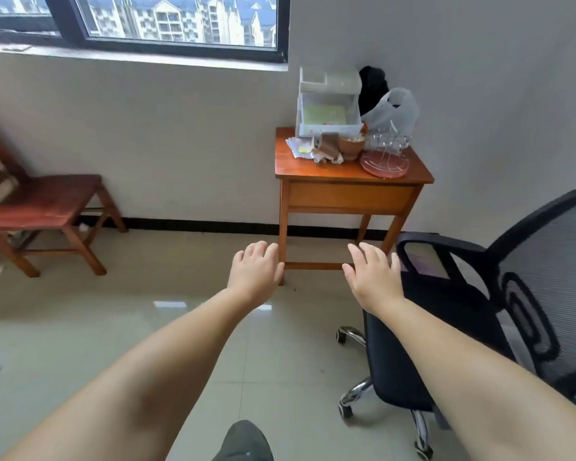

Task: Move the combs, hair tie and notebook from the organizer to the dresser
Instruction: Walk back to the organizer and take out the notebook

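Note:
A white tiered organizer point(328, 104) stands at the back of a small orange wooden dresser point(350, 191) against the far wall. A pale green notebook point(325, 114) lies in the organizer's lower tray. Combs and a hair tie are too small to make out from here. Both my arms stretch forward over the floor. My left hand point(255, 269) and my right hand point(373, 274) hover palm down with fingers apart, holding nothing, well short of the dresser.
On the dresser lie crumpled papers point(305, 149), a brown pot point(350, 146), a clear rack on a pink round base point(384, 161) and a white plastic bag point(394, 111). A black mesh office chair point(479, 311) stands at right. A red wooden chair point(52, 207) is at left.

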